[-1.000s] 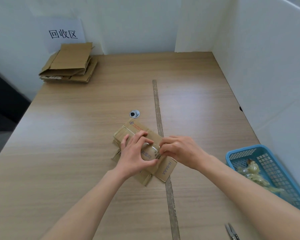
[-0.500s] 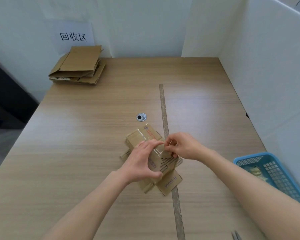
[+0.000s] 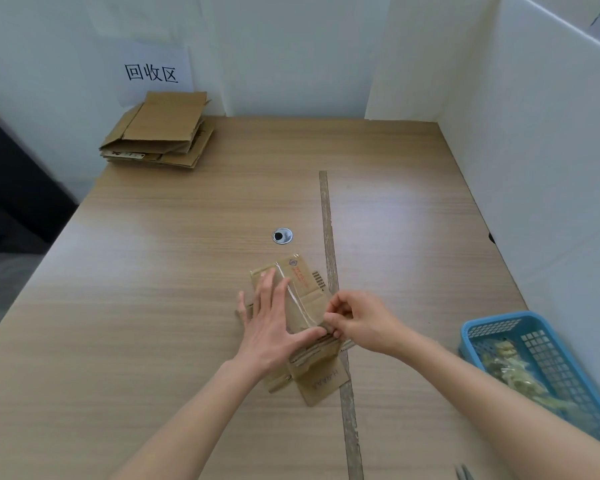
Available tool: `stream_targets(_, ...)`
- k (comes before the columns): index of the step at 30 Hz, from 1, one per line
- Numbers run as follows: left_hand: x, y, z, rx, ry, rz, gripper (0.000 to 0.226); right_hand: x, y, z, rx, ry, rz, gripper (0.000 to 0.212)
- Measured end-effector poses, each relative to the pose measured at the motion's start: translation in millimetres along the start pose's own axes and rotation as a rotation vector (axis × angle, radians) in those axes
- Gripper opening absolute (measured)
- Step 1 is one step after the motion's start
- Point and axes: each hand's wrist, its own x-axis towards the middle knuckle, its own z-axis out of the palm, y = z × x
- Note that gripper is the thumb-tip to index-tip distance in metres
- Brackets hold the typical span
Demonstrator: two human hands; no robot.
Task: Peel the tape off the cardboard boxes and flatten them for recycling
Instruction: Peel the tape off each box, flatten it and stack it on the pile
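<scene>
The cardboard box [image 3: 297, 327], already collapsed to a low, nearly flat shape, is laid on the tabletop [image 3: 153, 306] just in front of the person, its right edge touching the worn strip [image 3: 329, 237] that runs down the wood. It is held down by the left hand [image 3: 272, 323], which is spread with straight fingers [image 3: 265, 282] pressed flat on the upper face; this is judged to be a bracing hold, so that the cardboard is kept from lifting or sliding while the tape is drawn away. A clear tape [image 3: 297, 301] is seen running along the box's seam, and its near end is pinched by the curled fingers [image 3: 329, 322] of the right hand [image 3: 359, 322] at the box's right edge, low and close to the surface, probably so that the tape can be pulled back along itself rather than snapped. How much of the tape is already free cannot be told. A blue basket [image 3: 492, 327] is kept at the right, within reach of the peeling hand, and pale crumpled material, likely removed tape, is held in it. A stack of flattened boxes [image 3: 160, 133] is set at the far left corner beneath a paper sign [image 3: 151, 72], well apart from the work, which suggests the place where this box is meant to be taken once stripped.
</scene>
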Motion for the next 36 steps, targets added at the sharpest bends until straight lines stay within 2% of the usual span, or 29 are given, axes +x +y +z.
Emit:
stream_targets(3, -3, 0, 2, -0.002, -0.024, -0.072, 0.144, -7, 3, 11, 0.043, -0.019, 0.014, 0.012)
stream_targets(7, -3, 0, -3, -0.015, -0.179, 0.04, 0.151, 0, -5, -5, -0.041, -0.287, 0.018, 0.011)
stream_targets(8, -3, 0, -3, -0.029, -0.209, 0.067, 0.151, 7, -9, -10, -0.075, -0.296, 0.012, 0.012)
stream_targets(9, -2, 0, -4, -0.038, -0.233, 0.087, 0.151, 14, -14, -15, -0.097, -0.233, 0.003, 0.012)
stream_targets(10, 0, -1, -5, -0.044, -0.258, 0.106, 0.152, 22, -17, -19, -0.11, -0.093, -0.001, 0.011)
stream_targets(12, 3, -2, -7, -0.05, -0.315, 0.157, 0.153, 36, -21, -28, -0.066, 0.314, 0.015, 0.006)
stream_targets(13, 3, -1, -8, -0.053, -0.329, 0.18, 0.154, 42, -26, -34, -0.037, 0.425, 0.018, 0.005)
stream_targets(14, 3, -1, -9, -0.061, -0.335, 0.188, 0.154, 47, -31, -37, -0.035, 0.408, 0.01, 0.006)
stream_targets(17, 0, -1, -8, -0.125, -0.323, 0.167, 0.156, 52, -44, -36, -0.208, 0.062, -0.091, 0.009)
stream_targets(22, -7, -2, -5, -0.237, -0.289, 0.063, 0.162, 31, -28, -13, -0.508, -0.109, -0.395, 0.025)
stream_targets(25, -9, -2, -6, -0.27, -0.293, 0.058, 0.162, 19, -14, -6, -0.483, -0.115, -0.456, 0.037)
stream_targets(27, -9, -1, -6, -0.281, -0.295, 0.057, 0.161, 22, -9, -7, -0.483, -0.112, -0.437, 0.05)
stream_targets(29, -10, -2, -6, -0.289, -0.292, 0.062, 0.16, 23, -8, -4, -0.529, -0.037, -0.383, 0.054)
stream_targets(31, -10, -3, -5, -0.283, -0.287, 0.068, 0.159, 26, -10, 4, -0.566, 0.049, -0.377, 0.039)
stream_targets(33, -10, -3, -4, -0.272, -0.287, 0.066, 0.158, 29, -13, 8, -0.602, 0.041, -0.415, 0.016)
stream_targets(34, -10, -4, -5, -0.27, -0.292, 0.068, 0.157, 34, -14, 6, -0.606, 0.055, -0.403, 0.013)
stream_targets(36, -9, -8, -8, -0.269, -0.322, 0.098, 0.156, 44, -14, -12, -0.477, 0.245, -0.231, 0.019)
